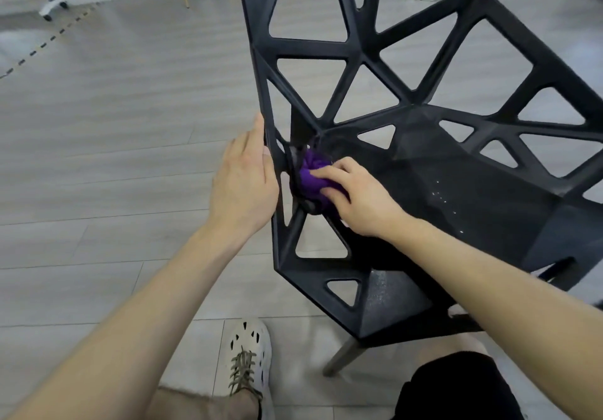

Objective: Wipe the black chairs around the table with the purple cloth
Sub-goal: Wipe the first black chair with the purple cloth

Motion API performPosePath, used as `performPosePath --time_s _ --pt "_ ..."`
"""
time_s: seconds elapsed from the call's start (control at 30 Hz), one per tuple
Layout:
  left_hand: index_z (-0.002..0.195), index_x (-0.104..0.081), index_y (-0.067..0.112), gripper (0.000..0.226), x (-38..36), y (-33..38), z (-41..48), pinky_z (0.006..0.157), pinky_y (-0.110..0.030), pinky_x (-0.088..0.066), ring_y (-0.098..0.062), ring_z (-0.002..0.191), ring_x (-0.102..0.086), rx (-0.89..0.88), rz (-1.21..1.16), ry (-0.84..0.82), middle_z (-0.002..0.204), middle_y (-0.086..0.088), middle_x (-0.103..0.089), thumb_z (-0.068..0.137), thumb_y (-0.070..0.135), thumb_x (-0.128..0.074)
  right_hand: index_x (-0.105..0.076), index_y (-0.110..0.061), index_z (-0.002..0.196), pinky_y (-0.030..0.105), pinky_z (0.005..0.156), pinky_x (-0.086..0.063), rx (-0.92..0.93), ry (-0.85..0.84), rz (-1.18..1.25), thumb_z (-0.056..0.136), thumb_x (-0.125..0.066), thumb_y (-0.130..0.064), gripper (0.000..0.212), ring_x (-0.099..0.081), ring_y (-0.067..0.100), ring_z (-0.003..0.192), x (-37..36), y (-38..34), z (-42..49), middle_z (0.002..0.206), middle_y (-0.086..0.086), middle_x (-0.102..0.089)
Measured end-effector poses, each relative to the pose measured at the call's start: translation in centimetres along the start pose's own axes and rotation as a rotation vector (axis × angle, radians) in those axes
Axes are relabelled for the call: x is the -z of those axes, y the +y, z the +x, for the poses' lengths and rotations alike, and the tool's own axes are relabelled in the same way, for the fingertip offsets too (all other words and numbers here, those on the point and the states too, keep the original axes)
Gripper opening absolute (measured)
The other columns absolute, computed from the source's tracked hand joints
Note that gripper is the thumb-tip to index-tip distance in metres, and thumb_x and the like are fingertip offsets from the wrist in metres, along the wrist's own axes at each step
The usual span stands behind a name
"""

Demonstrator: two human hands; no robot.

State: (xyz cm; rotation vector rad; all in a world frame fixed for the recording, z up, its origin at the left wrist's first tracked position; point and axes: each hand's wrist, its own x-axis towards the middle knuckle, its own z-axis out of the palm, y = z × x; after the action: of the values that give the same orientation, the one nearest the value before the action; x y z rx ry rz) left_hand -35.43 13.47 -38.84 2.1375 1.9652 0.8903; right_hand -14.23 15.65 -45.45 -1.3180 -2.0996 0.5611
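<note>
The purple cloth (310, 178) is sitting bunched into a ball in the near left corner of the black chair (473, 197), right where the seat is meeting the latticed side panel. The right hand (362, 197) is covering it from above, fingers curled over the wad and pressing it into the joint. The left hand (243, 181) is lying flat against the outside of that same panel, fingers straight, bracing it from the other side.

What is worrying me is the lattice. The cloth is working right beside open triangular gaps, and I think a hard shove could be sending it through one and down onto the floor (114, 126), or catching a fold on a strut. Wadded up like that, it is probably touching only a small patch at a time, so the thin bars and inner edges risk getting skipped. Pale specks (440, 196) are showing further right on the seat; whether they are water or dust I cannot tell, but they are still waiting for a pass.

The floor is looking smooth, so if the left hand eases off, the chair could be sliding or rocking away from the push. The person's shoe (249, 354) is standing close to the near leg, where a slide could be knocking it.
</note>
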Motion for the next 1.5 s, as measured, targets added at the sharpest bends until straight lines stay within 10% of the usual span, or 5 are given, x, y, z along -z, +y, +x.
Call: performPosePath --time_s 0.6,0.83,0.97,1.17,1.5 --pt "0.163 -0.034 0.000 0.059 -0.2 0.7 0.5 0.106 -0.053 -0.045 -0.041 0.126 -0.050 -0.034 0.191 0.054 0.140 -0.021 -0.054 0.104 0.008 -0.040 -0.051 -0.043 0.152 0.036 0.098 -0.050 -0.070 -0.008 -0.161 0.106 -0.054 -0.044 0.046 -0.046 0.019 0.112 -0.6 -5.6 -7.2 0.124 -0.005 -0.044" --pt "0.142 -0.056 -0.002 0.070 1.2 4.3 0.4 0.118 -0.051 -0.031 -0.045 0.136 -0.046 -0.359 0.471 0.062 0.142 -0.020 -0.053 0.078 0.012 -0.031 -0.063 -0.034 0.141 0.043 0.094 -0.049 -0.139 0.054 -0.357 0.104 -0.044 -0.044 0.043 -0.048 0.025 0.105 2.1 -4.3 -12.9 0.125 -0.001 -0.057" --pt "0.125 -0.071 0.002 0.057 -1.7 5.8 0.6 0.119 -0.045 -0.032 -0.038 0.124 -0.055 -0.528 0.445 -0.095 0.124 -0.012 -0.066 0.083 0.012 -0.034 -0.070 -0.031 0.134 0.048 0.090 -0.046 -0.293 0.086 -0.534 0.097 -0.042 -0.044 0.049 -0.053 0.037 0.109 4.4 1.4 -10.8 0.127 0.006 -0.061" --pt "0.131 -0.068 0.017 0.039 -4.5 9.2 0.8 0.113 -0.041 -0.038 -0.030 0.124 -0.057 -0.560 0.519 -0.424 0.129 -0.003 -0.067 0.099 0.018 -0.046 -0.027 -0.039 0.166 0.054 0.124 -0.017 -0.580 -0.149 -0.573 0.106 -0.030 -0.048 0.061 -0.017 0.038 0.156 7.9 10.6 1.1 0.173 0.011 -0.020" --pt "0.138 -0.064 0.018 0.046 -8.4 10.4 2.5 0.123 -0.061 -0.031 -0.035 0.135 -0.054 -0.379 0.516 -0.842 0.142 -0.003 -0.060 0.097 0.011 -0.042 -0.041 -0.043 0.161 0.050 0.134 -0.006 -0.494 -0.224 -0.451 0.093 0.003 -0.075 0.087 -0.008 0.029 0.165 9.7 0.6 -15.7 0.177 0.000 -0.023"
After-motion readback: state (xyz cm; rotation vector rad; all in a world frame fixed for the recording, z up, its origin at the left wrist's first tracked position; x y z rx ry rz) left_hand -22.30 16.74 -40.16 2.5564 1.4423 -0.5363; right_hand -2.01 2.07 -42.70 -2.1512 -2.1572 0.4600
